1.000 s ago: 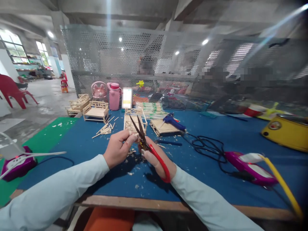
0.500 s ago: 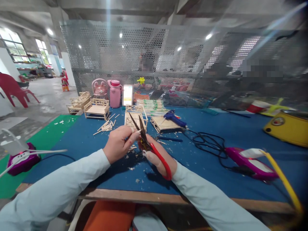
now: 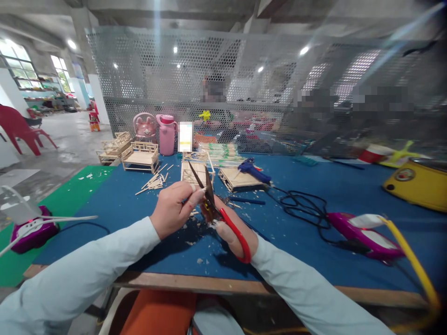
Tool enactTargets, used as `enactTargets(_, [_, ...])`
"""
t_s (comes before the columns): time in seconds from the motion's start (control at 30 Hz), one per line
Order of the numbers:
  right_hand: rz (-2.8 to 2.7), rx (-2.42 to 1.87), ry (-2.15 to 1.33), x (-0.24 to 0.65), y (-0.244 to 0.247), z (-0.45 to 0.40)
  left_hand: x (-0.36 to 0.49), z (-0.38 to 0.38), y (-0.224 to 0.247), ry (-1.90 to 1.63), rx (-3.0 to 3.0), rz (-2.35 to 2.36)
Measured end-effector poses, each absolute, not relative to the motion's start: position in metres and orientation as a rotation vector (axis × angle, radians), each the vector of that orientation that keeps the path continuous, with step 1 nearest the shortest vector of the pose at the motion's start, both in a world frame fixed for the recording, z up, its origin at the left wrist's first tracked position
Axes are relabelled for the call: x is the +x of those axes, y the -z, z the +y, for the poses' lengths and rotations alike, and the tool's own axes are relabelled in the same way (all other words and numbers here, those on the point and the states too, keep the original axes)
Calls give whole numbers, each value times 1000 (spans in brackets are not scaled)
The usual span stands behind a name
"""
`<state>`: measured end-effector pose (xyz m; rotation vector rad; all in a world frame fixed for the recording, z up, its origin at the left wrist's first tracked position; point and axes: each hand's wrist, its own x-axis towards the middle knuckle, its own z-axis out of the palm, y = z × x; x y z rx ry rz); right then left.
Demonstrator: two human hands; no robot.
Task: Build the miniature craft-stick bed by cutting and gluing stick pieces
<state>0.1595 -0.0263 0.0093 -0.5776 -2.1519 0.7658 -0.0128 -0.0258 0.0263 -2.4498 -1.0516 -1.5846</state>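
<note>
My right hand [image 3: 228, 228] is wrapped round a pair of red-handled scissors [image 3: 210, 195], whose dark blades point up and away, parted. My left hand [image 3: 176, 204] is closed in a pinch right beside the blades. A small pale bit shows at its fingertips, too small to name. White covering shows on some fingertips. Just beyond the blades stands a small stick-built frame [image 3: 193, 171], partly hidden by the scissors. A flat stick platform [image 3: 240, 179] lies to its right, with a blue glue gun [image 3: 254, 171] resting on top. Short loose sticks [image 3: 155, 180] are scattered to the left.
Finished-looking miniature benches [image 3: 141, 157] stand at the back left, near a pink jug [image 3: 166, 135]. Bundled sticks [image 3: 220, 153] lie before a perforated screen [image 3: 157, 70]. A black cord [image 3: 300, 204] coils towards a purple power strip [image 3: 366, 237]. A yellow container [image 3: 419, 184] sits far right.
The scissors and my right hand have shifted slightly to the right, and the gap between the blades looks a little different. My left hand keeps its pinch in nearly the same place.
</note>
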Motion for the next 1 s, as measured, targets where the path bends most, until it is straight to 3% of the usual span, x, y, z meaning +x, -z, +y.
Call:
enactTargets(0.47, [-2162,-515,-713,158,-12,-25,-12,-27,-27,1574,-2473,-1119])
enactTargets(1.0, [-2126,-782,-567,156,-9,-29,-14,-23,-22,1493,-2431,-1042])
